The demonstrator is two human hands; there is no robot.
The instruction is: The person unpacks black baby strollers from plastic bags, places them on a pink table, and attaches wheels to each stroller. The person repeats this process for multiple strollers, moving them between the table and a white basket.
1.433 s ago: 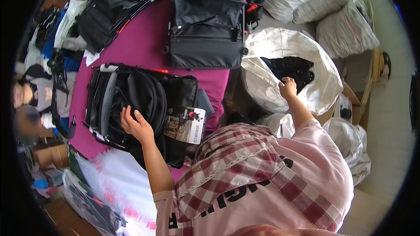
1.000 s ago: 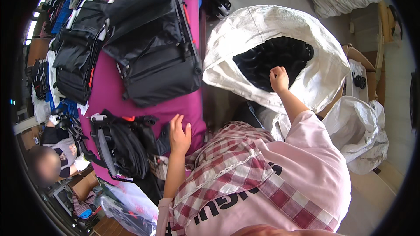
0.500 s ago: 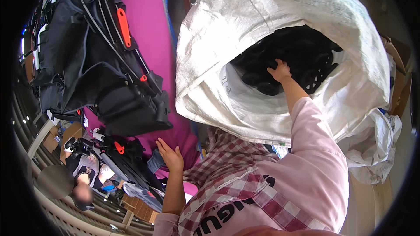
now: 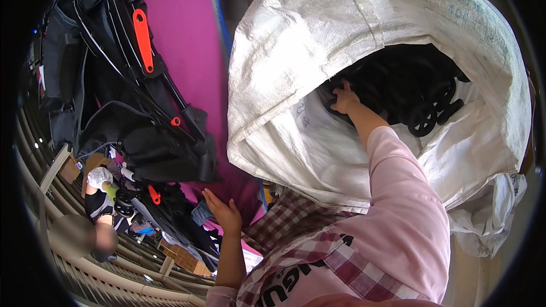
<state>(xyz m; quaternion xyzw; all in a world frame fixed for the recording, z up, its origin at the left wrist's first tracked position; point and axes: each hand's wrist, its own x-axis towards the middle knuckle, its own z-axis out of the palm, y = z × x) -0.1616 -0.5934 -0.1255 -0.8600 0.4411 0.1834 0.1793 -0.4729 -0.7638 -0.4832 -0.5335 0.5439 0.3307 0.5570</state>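
My right hand (image 4: 345, 100) reaches into a large white woven sack (image 4: 284, 40) standing open at the right. Its fingers are bent over a black wheel (image 4: 336, 112) at the left side of a pile of black wheels (image 4: 424, 118); the fingertips partly vanish against the dark parts. My left hand (image 4: 226, 215) is held out with its fingers stretched and holds nothing. It is close to the magenta cloth (image 4: 182, 23) and below a folded black stroller frame with fabric (image 4: 159, 142).
Orange-red levers (image 4: 143, 40) show on the stroller frame. Below it lies another dark folded frame (image 4: 170, 216). A co-worker with a green glove (image 4: 110, 191) is at the lower left. Crumpled white sacking (image 4: 489, 216) hangs at the right.
My right hand has moved left inside the sack, and the wheel under it has shifted that way. The view has moved a little. My left hand stays stretched out in nearly the same place.
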